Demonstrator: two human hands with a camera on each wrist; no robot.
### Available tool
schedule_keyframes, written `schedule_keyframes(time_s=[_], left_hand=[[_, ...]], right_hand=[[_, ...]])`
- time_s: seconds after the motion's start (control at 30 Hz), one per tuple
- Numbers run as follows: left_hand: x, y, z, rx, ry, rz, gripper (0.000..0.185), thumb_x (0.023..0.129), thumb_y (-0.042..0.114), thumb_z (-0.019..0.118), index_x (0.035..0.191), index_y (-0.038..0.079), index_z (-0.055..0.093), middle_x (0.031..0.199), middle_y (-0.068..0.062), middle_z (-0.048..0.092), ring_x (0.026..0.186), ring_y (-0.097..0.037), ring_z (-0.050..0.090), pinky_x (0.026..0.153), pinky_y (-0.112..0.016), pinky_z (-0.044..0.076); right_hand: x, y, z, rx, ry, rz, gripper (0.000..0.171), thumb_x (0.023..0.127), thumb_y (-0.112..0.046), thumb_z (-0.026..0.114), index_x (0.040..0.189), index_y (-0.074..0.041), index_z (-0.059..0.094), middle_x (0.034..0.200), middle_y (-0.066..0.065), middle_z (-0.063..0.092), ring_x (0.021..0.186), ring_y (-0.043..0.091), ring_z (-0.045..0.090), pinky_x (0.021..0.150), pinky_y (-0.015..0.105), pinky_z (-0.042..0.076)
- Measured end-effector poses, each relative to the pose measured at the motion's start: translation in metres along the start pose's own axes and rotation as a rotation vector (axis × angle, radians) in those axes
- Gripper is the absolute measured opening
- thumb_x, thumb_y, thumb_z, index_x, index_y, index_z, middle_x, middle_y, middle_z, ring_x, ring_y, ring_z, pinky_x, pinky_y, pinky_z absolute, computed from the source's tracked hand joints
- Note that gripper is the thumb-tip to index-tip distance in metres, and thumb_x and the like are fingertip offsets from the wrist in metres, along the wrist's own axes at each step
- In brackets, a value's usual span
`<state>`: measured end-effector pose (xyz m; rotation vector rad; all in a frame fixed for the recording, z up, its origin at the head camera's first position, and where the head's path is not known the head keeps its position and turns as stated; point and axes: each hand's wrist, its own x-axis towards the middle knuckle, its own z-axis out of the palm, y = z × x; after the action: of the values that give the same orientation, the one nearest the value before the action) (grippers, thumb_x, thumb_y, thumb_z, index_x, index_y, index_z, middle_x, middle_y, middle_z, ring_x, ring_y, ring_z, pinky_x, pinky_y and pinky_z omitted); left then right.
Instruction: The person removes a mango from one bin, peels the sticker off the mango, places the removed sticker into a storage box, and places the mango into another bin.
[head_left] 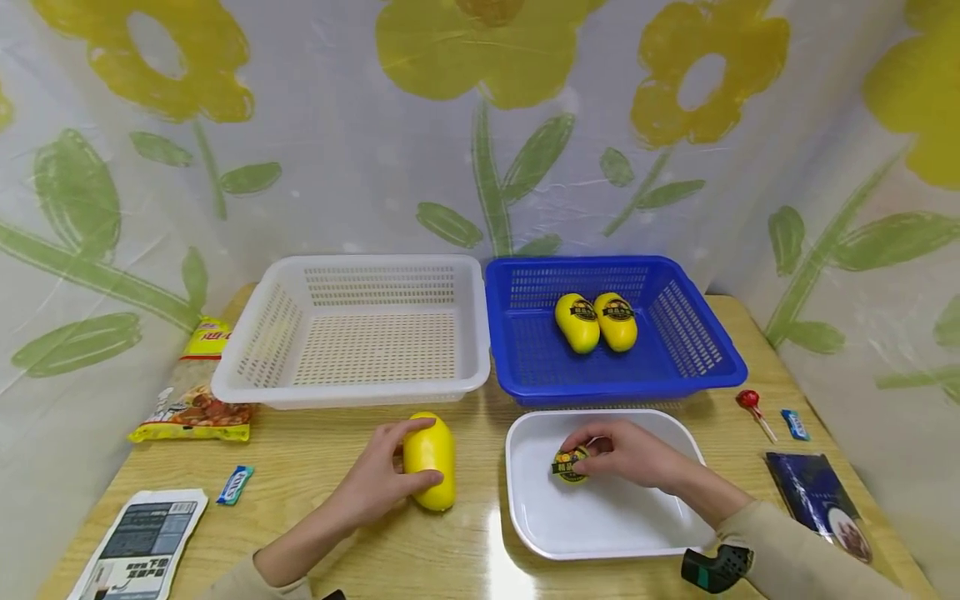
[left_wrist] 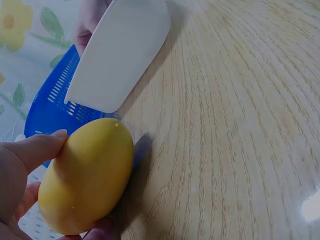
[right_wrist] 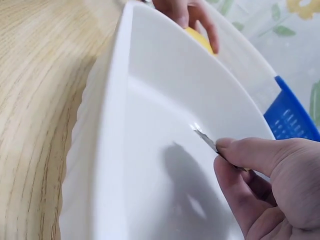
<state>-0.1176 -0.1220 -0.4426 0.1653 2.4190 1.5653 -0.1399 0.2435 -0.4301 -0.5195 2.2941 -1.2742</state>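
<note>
My left hand (head_left: 375,477) grips a plain yellow mango (head_left: 435,458), thumb on one side and fingers on the other. The left wrist view shows the smooth mango (left_wrist: 90,175) with no label on the side facing me. Whether it touches the table cannot be told. Over the white tray (head_left: 600,529), my right hand (head_left: 633,454) pinches a round black-and-gold sticker (head_left: 567,467). Edge-on in the right wrist view, the sticker (right_wrist: 206,140) looks thin and sits between thumb and finger. Two yellow mangoes (head_left: 577,329) with similar black labels lie side by side in the blue basket (head_left: 525,354).
A white basket (head_left: 375,350) stands left of the blue one. On the left lie a snack bag (head_left: 198,392), a small blue packet (head_left: 236,485) and a white pouch (head_left: 142,542). On the right are a red lollipop (head_left: 748,400), another small packet (head_left: 795,425) and a dark packet (head_left: 813,496).
</note>
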Motion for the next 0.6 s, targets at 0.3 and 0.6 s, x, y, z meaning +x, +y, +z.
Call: schedule_keyframes(time_s=[0.3,0.6], left_hand=[[0.000,0.001,-0.002,0.023,0.001,0.001,0.066,0.076,0.019,0.085,0.135,0.019,0.056,0.126,-0.022,0.042,0.105,-0.035,0.059,0.078,-0.035,0.056],[0.001,0.003,-0.001,0.004,-0.012,-0.014,0.065,0.076,0.017,0.085,0.134,0.019,0.055,0.124,-0.021,0.041,0.105,-0.035,0.059,0.076,-0.035,0.056]], right_hand=[[0.012,0.002,0.011,0.007,-0.009,-0.043,0.025,0.085,-0.013,0.076,0.108,-0.004,0.071,0.096,0.006,0.070,0.072,0.007,0.058,0.064,0.019,0.047],[0.018,0.006,0.023,-0.009,0.016,-0.058,0.024,0.082,-0.013,0.078,0.104,-0.004,0.072,0.082,0.000,0.065,0.069,0.006,0.054,0.062,0.018,0.045]])
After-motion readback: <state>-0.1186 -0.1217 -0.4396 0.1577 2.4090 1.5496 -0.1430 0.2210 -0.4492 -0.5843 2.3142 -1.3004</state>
